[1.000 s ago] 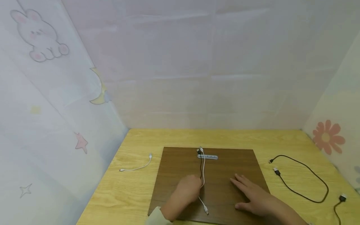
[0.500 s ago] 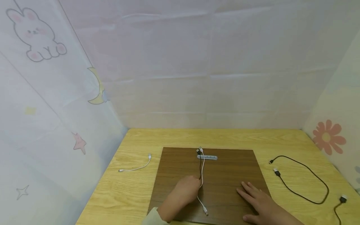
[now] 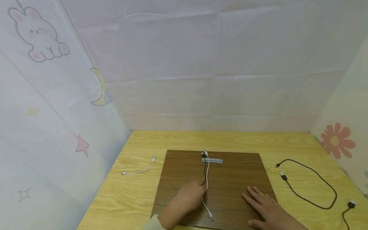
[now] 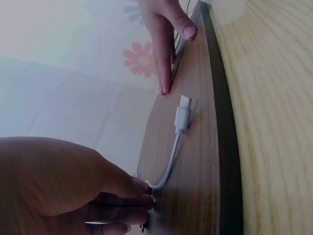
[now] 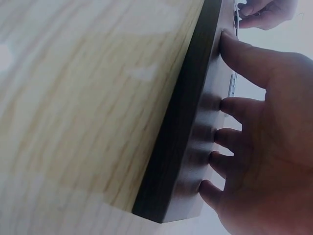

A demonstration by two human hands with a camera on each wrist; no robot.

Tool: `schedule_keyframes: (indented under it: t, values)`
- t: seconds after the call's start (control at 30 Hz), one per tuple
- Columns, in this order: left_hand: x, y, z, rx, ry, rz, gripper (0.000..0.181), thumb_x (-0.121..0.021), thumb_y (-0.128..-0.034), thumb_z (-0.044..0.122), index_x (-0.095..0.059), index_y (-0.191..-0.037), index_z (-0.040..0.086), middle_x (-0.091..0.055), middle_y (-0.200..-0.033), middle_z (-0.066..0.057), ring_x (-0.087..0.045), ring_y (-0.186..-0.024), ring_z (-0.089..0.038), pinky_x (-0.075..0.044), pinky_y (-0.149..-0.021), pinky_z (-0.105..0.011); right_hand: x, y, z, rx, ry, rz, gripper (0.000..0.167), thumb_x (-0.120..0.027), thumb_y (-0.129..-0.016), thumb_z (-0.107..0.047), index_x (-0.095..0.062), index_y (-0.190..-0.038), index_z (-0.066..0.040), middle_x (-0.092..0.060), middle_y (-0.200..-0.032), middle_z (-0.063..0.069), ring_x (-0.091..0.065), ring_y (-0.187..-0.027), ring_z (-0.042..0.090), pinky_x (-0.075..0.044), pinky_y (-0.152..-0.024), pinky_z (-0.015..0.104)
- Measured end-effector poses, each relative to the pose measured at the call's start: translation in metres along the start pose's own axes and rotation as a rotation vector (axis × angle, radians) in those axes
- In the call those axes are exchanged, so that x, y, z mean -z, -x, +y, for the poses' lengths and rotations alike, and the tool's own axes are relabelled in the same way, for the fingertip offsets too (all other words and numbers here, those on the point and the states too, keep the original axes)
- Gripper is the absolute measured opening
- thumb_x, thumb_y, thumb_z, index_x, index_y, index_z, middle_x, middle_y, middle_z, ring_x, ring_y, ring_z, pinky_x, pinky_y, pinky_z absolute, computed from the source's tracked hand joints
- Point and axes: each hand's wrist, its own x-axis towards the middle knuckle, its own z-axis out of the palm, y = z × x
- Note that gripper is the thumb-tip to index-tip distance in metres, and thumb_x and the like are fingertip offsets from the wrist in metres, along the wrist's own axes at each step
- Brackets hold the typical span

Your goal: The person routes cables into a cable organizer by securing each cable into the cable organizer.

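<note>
Near the middle of the brown board (image 3: 230,182), my left hand (image 3: 188,198) pinches the lower part of a short black USB cable (image 3: 205,171); the cable's end is hidden by the fingers. A white USB cable (image 3: 208,177) runs close beside those fingertips, its lower plug (image 4: 182,117) lying on the board. Both cables reach up to the left end of a pale grey-blue cable holder strip (image 3: 215,160), their USB-A plugs beyond it. My right hand (image 3: 267,207) rests on the right part of the board with fingers spread, its fingertips (image 5: 222,104) touching the surface.
The board lies on a yellow wood-grain table (image 3: 115,198). Left of it is another short white cable (image 3: 141,172). On the right lie a long black USB cable (image 3: 311,172) and part of another black cable (image 3: 351,204). Printed cloth walls (image 3: 172,64) enclose the table.
My right hand has slid a little right and toward the near edge of the board. My left hand has shifted slightly, still holding the black cable; the other cables stay put.
</note>
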Motion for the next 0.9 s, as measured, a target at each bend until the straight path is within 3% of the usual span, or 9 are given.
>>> schedule_keyframes:
  t: [0.07, 0.13, 0.33, 0.57, 0.73, 0.9]
  values:
    - [0.0, 0.002, 0.0, -0.019, -0.013, 0.011, 0.026, -0.073, -0.087, 0.012, -0.071, -0.112, 0.017, -0.07, -0.091, 0.005, -0.067, -0.084, -0.011, -0.056, -0.07, -0.026, -0.001, 0.001, 0.0, 0.011, 0.017, 0.022, 0.08, -0.068, -0.09, -0.056, -0.043, -0.154, -0.016, -0.021, -0.165, 0.006, 0.026, -0.136, -0.017, -0.043, -0.089, 0.07]
    - [0.0, 0.004, 0.0, -0.038, -0.024, 0.024, 0.021, -0.073, -0.0881, 0.014, -0.072, -0.108, 0.017, -0.071, -0.091, 0.005, -0.067, -0.087, -0.011, -0.056, -0.073, -0.027, -0.001, 0.001, -0.002, 0.011, 0.025, 0.027, 0.08, -0.068, -0.09, -0.056, -0.042, -0.155, -0.017, -0.019, -0.165, 0.004, 0.026, -0.137, -0.016, -0.043, -0.089, 0.069]
    - [0.0, 0.007, 0.003, -0.06, -0.058, -0.001, 0.007, -0.072, -0.0881, 0.017, -0.075, -0.093, 0.02, -0.072, -0.096, 0.007, -0.066, -0.096, -0.012, -0.054, -0.083, -0.03, 0.001, 0.0, -0.005, -0.023, 0.016, 0.002, 0.081, -0.067, -0.089, -0.058, -0.041, -0.155, -0.018, -0.04, -0.155, 0.024, 0.027, -0.136, -0.017, -0.041, -0.091, 0.071]
    - [-0.002, 0.015, -0.001, -0.098, -0.096, 0.036, 0.01, -0.073, -0.0922, 0.026, -0.073, -0.102, 0.024, -0.072, -0.098, 0.008, -0.065, -0.101, -0.011, -0.053, -0.087, -0.029, 0.0, 0.001, -0.003, -0.016, 0.01, 0.004, 0.082, -0.067, -0.089, -0.057, -0.04, -0.156, -0.019, -0.014, -0.165, -0.001, 0.027, -0.135, -0.017, -0.041, -0.091, 0.072]
    - [-0.003, 0.018, -0.001, -0.117, -0.086, 0.05, 0.011, -0.074, -0.0916, 0.033, -0.074, -0.101, 0.027, -0.071, -0.101, 0.01, -0.065, -0.104, -0.011, -0.054, -0.084, -0.028, -0.005, 0.001, 0.002, -0.004, 0.01, 0.032, 0.082, -0.068, -0.089, -0.057, -0.04, -0.156, -0.019, -0.023, -0.165, 0.006, 0.025, -0.137, -0.016, -0.041, -0.088, 0.073]
    - [-0.002, 0.017, 0.001, -0.146, -0.09, 0.032, 0.013, -0.072, -0.0931, 0.036, -0.074, -0.102, 0.027, -0.07, -0.103, 0.01, -0.065, -0.098, -0.01, -0.053, -0.081, -0.027, -0.011, 0.001, 0.006, 0.007, 0.008, 0.106, 0.081, -0.072, -0.086, -0.055, -0.044, -0.154, -0.02, -0.018, -0.165, -0.005, 0.021, -0.139, -0.016, -0.042, -0.085, 0.073]
